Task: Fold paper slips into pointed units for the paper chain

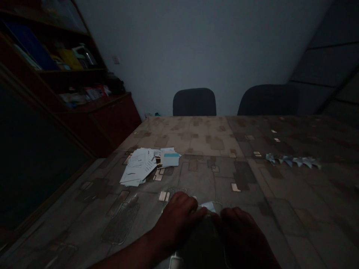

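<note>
Both hands are together low in the view, close to the near side of the table, and the light is dim. My left hand (179, 215) is closed, its fingers curled and its thumb pointing right. My right hand (241, 233) is closed too, in deep shadow, with its thumb near the left one. Between the thumbs a small white piece of paper (208, 206) sticks out; the fingers hide the rest of it. Beyond my left hand lies a loose pile of white printed papers and cards (137, 166), with a white card with a blue-green stripe (170, 159) on its right side.
A patterned cloth covers the table (193, 136). A crumpled, jagged silvery strip (293, 160) lies at the right. Two dark chairs (194, 101) stand behind the far edge, before a plain wall. To the left is a reddish-brown shelf cabinet (112, 119) holding various items.
</note>
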`<action>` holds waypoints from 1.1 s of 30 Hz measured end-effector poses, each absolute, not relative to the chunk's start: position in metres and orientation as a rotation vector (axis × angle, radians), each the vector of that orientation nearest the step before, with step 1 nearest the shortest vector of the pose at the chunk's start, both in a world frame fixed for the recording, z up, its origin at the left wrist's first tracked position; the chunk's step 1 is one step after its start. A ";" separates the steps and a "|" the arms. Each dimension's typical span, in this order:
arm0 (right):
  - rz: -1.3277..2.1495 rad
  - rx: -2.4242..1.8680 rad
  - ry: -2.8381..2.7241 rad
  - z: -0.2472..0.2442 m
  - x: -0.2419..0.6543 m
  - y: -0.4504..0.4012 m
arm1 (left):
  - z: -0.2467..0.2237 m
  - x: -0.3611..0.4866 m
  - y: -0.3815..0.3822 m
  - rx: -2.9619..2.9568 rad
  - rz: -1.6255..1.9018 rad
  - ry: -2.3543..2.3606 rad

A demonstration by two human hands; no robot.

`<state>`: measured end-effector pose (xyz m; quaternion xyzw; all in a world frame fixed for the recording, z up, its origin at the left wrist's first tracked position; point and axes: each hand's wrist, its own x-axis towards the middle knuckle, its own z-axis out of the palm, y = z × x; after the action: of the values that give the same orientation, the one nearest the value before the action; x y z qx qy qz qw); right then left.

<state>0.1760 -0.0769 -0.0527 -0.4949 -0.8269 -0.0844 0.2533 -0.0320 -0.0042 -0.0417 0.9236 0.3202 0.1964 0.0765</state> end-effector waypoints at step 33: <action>-0.123 -1.322 -2.194 -0.062 0.191 -0.064 | -0.030 -0.039 -0.005 3.022 0.412 0.760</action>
<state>0.1908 -0.0640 -0.0615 -0.4942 -0.8202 -0.0461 0.2844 -0.0386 -0.0051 -0.0301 0.9615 0.2417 0.1309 -0.0009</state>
